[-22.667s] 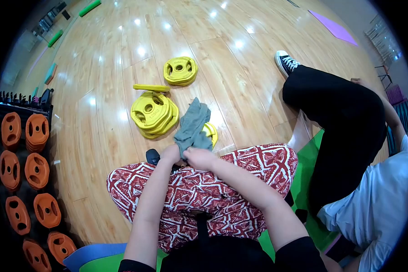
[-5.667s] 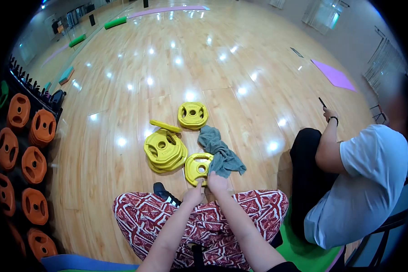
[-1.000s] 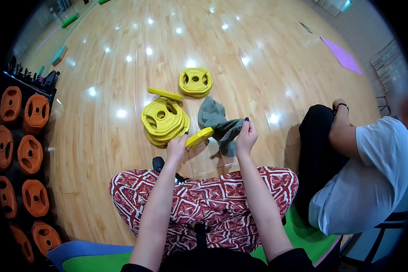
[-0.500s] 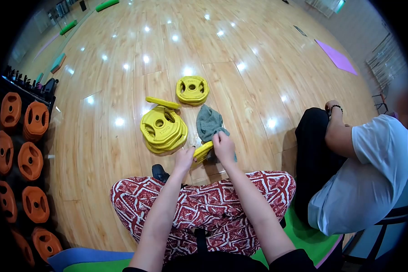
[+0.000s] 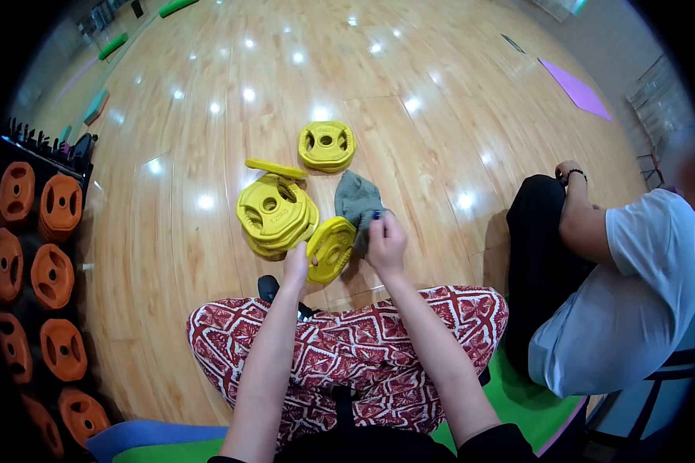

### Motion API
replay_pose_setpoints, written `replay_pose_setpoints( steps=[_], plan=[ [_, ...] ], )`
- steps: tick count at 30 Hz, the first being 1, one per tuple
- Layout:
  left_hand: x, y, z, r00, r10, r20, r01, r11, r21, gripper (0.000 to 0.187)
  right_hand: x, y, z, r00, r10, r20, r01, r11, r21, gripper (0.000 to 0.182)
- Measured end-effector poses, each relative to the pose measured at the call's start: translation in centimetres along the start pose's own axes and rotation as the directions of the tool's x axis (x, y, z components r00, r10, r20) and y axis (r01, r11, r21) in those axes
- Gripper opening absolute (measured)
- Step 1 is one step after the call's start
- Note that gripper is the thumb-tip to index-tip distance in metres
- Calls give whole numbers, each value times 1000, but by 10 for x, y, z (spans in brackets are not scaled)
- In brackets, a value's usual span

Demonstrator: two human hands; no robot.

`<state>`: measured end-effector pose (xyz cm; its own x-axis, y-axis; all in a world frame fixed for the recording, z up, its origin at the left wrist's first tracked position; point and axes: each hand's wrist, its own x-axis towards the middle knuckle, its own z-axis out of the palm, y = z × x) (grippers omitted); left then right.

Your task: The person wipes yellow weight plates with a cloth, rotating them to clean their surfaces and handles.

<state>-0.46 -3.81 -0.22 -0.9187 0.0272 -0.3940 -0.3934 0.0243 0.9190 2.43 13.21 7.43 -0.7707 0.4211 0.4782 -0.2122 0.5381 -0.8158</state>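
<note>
Left hand (image 5: 296, 266) tilting round yellow plate (image 5: 330, 248), right hand (image 5: 387, 243) gripping soft grey cloth (image 5: 357, 201)

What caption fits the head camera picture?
Left hand tilts a round yellow weight plate while right hand presses a grey cloth against it.

Glossy wooden floor (image 5: 409, 69) reflecting ceiling lights; purple mat (image 5: 578, 89) far right; orange plates (image 5: 23, 255) racked left.

tilted plate (image 5: 330, 248) between left hand (image 5: 296, 265) and right hand (image 5: 386, 243) | cloth (image 5: 357, 202) behind right hand | plate stack (image 5: 274, 214) left of cloth | single plate (image 5: 327, 145) farthest back | rack (image 5: 23, 255) far left | seated person (image 5: 618, 278) right
</note>
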Motion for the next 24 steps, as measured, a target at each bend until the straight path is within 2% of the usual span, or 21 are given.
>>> replay_pose_setpoints(
  steps=[3, 4, 5, 6, 7, 9, 10, 12, 13, 15, 16, 17, 19, 20, 22, 24],
  plan=[
    [-5, 5, 4, 999, 25, 43, -27, 998, 49, 40, 2, -24, 18, 960, -257, 112, 268, 958, -103, 20],
    [-7, 7, 5, 997, 33, 71, -38, 996, 81, 40, 2, -19, 22, 963, -247, 111, 259, 961, -101, 20],
    [-10, 8, 6, 997, 23, 70, -30, 996, 88, 40, 0, -10, 28, 952, -241, 190, 273, 949, -160, 19],
    [-14, 13, 7, 991, 59, 118, -74, 989, 126, 40, -2, 0, 33, 935, -230, 270, 292, 932, -217, 18],
    [-16, 14, 9, 982, 94, 166, -120, 980, 160, 39, -6, 12, 34, 935, -223, 275, 286, 934, -214, 18],
    [-13, 15, 12, 976, 123, 181, -158, 968, 196, 39, -9, 36, 31, 989, 50, 142, 11, 916, -401, 20],
    [-13, 16, 14, 981, 106, 161, -138, 970, 199, 40, -9, 46, 27, 988, 52, 145, 10, 916, -400, 20],
    [-15, 20, 15, 985, 94, 148, -122, 972, 200, 41, -4, 63, 15, 929, 358, 93, -228, 754, -616, 27],
    [-15, 22, 13, 987, 93, 133, -121, 968, 220, 42, -2, 68, 8, 930, 357, 88, -230, 751, -618, 27],
    [-11, 21, 9, 989, 88, 115, -114, 963, 243, 43, 2, 67, 2, 861, 479, -173, -507, 782, -363, 31],
    [-8, 18, 7, 990, 90, 107, -114, 962, 248, 44, 3, 61, 3, 874, 440, -207, -484, 829, -281, 27],
    [-7, 14, 5, 991, 89, 102, -113, 961, 253, 44, 1, 53, 6, 871, 446, -205, -489, 825, -284, 27],
    [-5, 14, 8, 995, 62, 82, -79, 972, 220, 45, -3, 36, 16, 981, 183, -56, -190, 966, -175, 19],
    [-4, 14, 8, 998, 38, 58, -48, 982, 185, 45, -6, 28, 19, 998, 35, 46, -23, 971, -239, 16],
    [1, 6, 6, 997, 42, 63, -53, 983, 176, 45, -14, 25, 29, 942, -246, 230, 308, 904, -295, 12],
    [3, 3, 2, 997, 44, 67, -55, 984, 170, 45, -21, 36, 37, 950, -221, 221, 289, 892, -347, 11]
  ],
)
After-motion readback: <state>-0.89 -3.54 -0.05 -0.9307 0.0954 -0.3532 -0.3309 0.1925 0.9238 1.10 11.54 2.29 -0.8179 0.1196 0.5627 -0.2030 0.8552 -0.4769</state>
